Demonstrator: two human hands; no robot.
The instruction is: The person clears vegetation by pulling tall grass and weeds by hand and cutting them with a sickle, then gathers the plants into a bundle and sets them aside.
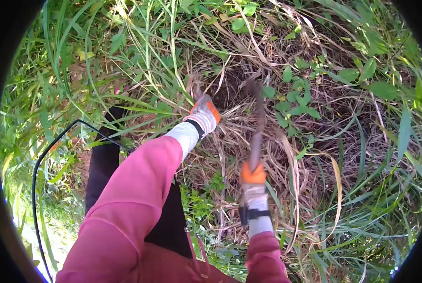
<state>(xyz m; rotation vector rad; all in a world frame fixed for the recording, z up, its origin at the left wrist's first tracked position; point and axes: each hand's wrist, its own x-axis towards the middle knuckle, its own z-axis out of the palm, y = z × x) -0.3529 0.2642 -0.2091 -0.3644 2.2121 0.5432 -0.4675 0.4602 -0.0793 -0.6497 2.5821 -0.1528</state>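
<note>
A tuft of dry grass (pixel 198 87) is gripped in the closed, gloved left hand (pixel 204 113), apparently pulled taut so the blurred sickle-like tool (pixel 257 122), clenched in the right hand (pixel 254 183), reaches its base.

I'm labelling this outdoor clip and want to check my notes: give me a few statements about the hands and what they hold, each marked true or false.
1. Both the left hand and the right hand wear gloves with orange on them. True.
2. The right hand grips a slim tool. True.
3. The left hand holds a bucket. False: it reaches into dry grass.
4. The sleeves are blue. False: they are pink.
</note>
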